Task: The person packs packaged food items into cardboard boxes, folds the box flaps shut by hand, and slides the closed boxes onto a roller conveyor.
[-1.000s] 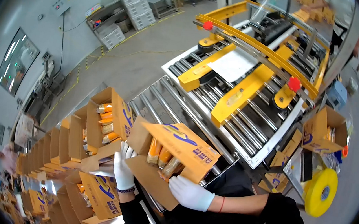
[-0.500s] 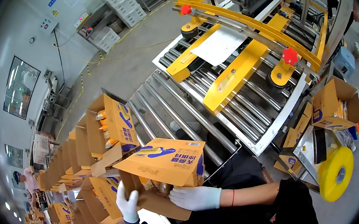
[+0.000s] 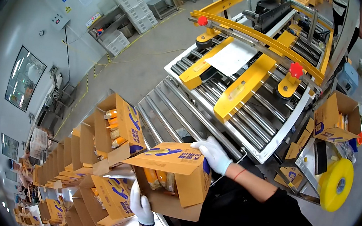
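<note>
An open cardboard box (image 3: pixel 194 188) with blue print stands in front of me, its near side showing wrapped orange packs (image 3: pixel 158 178) inside. My right hand (image 3: pixel 213 154), in a white glove, lies on the far top edge of this box with its fingers on the raised flap. My left hand (image 3: pixel 141 204), also gloved, is at the box's left side against a lower flap, thumb apart from the fingers. Beside it on the left, another open box (image 3: pixel 126 127) holds more wrapped packs.
A roller conveyor (image 3: pixel 176 112) leads to a machine with yellow guide bars (image 3: pixel 244 89). A row of open boxes (image 3: pixel 69 151) runs left. At right are a yellow tape roll (image 3: pixel 335 185) and a box (image 3: pixel 334 117). People stand at the far right.
My right hand has moved from the box's near opening up to its far top edge. More of the packs inside now shows. The view has shifted slightly.
</note>
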`<state>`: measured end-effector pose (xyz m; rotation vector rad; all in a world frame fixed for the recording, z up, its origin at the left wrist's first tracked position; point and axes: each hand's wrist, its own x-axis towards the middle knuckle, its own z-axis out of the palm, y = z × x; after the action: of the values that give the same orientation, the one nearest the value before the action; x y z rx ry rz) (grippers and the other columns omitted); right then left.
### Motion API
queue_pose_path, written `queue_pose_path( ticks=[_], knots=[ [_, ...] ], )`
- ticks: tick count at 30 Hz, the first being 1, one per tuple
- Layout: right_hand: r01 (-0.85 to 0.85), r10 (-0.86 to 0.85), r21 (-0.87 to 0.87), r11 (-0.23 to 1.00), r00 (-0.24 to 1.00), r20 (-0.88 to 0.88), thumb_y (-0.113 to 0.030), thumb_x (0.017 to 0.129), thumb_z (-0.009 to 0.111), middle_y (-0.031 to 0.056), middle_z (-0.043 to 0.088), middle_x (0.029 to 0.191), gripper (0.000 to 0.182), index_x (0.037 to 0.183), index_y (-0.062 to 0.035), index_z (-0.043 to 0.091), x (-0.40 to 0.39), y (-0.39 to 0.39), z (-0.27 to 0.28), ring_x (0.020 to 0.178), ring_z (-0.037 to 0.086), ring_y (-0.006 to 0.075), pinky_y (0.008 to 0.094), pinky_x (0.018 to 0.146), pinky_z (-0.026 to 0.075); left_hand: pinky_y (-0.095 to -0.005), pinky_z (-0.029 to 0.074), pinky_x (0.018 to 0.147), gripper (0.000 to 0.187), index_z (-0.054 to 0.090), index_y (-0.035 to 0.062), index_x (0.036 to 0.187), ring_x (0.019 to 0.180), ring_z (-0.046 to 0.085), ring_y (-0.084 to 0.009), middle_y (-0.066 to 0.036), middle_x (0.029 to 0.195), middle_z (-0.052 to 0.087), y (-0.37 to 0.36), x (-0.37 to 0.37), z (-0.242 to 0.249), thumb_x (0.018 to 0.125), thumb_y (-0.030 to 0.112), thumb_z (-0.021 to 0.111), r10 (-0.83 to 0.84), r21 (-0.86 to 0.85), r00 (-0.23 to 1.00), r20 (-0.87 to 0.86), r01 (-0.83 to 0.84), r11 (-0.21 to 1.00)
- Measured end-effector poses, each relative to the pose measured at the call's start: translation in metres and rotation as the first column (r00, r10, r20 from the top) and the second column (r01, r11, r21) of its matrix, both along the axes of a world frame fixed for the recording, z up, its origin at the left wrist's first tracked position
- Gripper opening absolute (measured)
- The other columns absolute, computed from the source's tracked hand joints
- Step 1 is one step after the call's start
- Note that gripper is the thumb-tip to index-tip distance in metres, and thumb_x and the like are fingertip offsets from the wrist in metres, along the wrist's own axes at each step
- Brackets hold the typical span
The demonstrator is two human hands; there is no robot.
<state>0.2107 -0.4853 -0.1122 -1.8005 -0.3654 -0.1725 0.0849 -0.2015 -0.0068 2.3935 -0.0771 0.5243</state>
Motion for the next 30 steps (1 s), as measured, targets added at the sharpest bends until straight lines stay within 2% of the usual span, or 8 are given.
queue_pose_path(
  ticks=[8,10,13,17,19,21,23,30],
  knots=[
    [-0.102,-0.031,-0.176,0.979,0.780,-0.625,-0.037,0.109,0.036,0.0182,0.072,0.080,0.046,0.096,-0.0032,0.064,0.015,0.040,-0.016,0.074,0.073,0.0327,0.0480,0.073,0.057,-0.0533,0.038,0.117,0.067,0.058,-0.0110,0.137,0.136,0.052,-0.0474,-0.030,0.144,0.056,0.008,-0.015,-0.016,0.107,0.047,0.044,-0.049,0.128,0.997,0.066,0.040,0.991],
    [-0.191,-0.066,-0.623,0.758,0.929,-0.365,-0.028,0.103,0.045,0.0243,0.073,0.088,0.030,0.102,-0.0031,0.062,0.039,0.028,0.028,0.080,0.073,0.0424,0.0528,0.074,0.057,-0.0466,0.043,0.114,0.048,0.065,-0.0047,0.133,0.131,0.058,-0.0401,-0.024,0.138,0.063,0.006,0.011,0.011,0.108,0.031,0.045,-0.127,0.153,0.988,0.086,0.113,0.982],
    [0.088,-0.058,-0.722,0.687,0.996,0.065,-0.012,0.090,0.058,0.0180,0.068,0.097,0.020,0.107,-0.0056,0.065,0.060,0.016,0.060,0.094,0.069,0.0379,0.0455,0.083,0.057,-0.0431,0.049,0.108,0.036,0.069,0.0002,0.128,0.121,0.064,-0.0369,-0.021,0.129,0.069,0.000,0.038,0.034,0.108,0.020,0.047,-0.141,0.302,0.984,-0.108,0.167,0.939],
    [0.230,-0.122,-0.297,0.927,0.932,0.341,0.004,0.085,0.058,0.0145,0.066,0.108,0.031,0.115,-0.0040,0.064,0.007,-0.021,0.094,0.105,0.064,0.0353,0.0411,0.096,0.052,-0.0424,0.051,0.105,0.035,0.071,0.0024,0.125,0.118,0.065,-0.0355,-0.018,0.125,0.071,0.011,0.079,0.022,0.107,0.022,0.048,-0.393,0.781,0.907,0.152,0.133,0.610],
    [0.140,-0.099,-0.090,0.986,0.927,0.362,0.010,0.084,0.057,0.0163,0.064,0.116,0.038,0.118,-0.0060,0.062,-0.019,-0.036,0.100,0.112,0.061,0.0380,0.0456,0.099,0.050,-0.0414,0.052,0.103,0.033,0.072,0.0052,0.125,0.115,0.067,-0.0329,-0.015,0.123,0.073,-0.016,0.062,0.038,0.106,0.023,0.051,-0.213,0.296,0.974,-0.072,0.225,0.928],
    [-0.181,0.260,-0.258,0.949,0.912,0.317,0.009,0.083,0.059,0.0128,0.065,0.122,0.043,0.123,-0.0075,0.064,-0.033,-0.033,0.076,0.124,0.058,0.0350,0.0550,0.121,0.030,-0.0408,0.054,0.099,0.031,0.072,0.0059,0.124,0.111,0.069,-0.0321,-0.014,0.121,0.073,0.007,0.100,0.027,0.105,0.021,0.054,-0.614,0.902,0.682,0.397,-0.165,0.400],
    [-0.352,0.464,-0.421,0.836,0.863,0.201,0.010,0.080,0.059,0.0116,0.064,0.125,0.048,0.124,-0.0090,0.065,-0.043,-0.028,0.076,0.130,0.055,0.0348,0.0598,0.128,0.014,-0.0394,0.055,0.096,0.030,0.073,0.0076,0.124,0.107,0.070,-0.0339,-0.016,0.120,0.073,0.001,0.082,0.020,0.103,0.024,0.060,-0.259,0.575,0.950,-0.174,0.311,0.757],
    [-0.076,0.159,-0.250,0.965,0.931,0.329,0.000,0.069,0.076,0.0220,0.046,0.150,0.087,0.150,-0.0022,0.044,0.045,0.000,0.057,0.142,0.040,0.0443,0.0497,0.125,0.026,-0.0507,0.043,0.089,0.025,0.056,-0.0023,0.104,0.099,0.052,-0.0402,-0.020,0.104,0.053,-0.019,0.157,-0.026,0.101,0.023,0.061,0.128,0.272,0.992,0.009,-0.126,0.954]
  ],
)
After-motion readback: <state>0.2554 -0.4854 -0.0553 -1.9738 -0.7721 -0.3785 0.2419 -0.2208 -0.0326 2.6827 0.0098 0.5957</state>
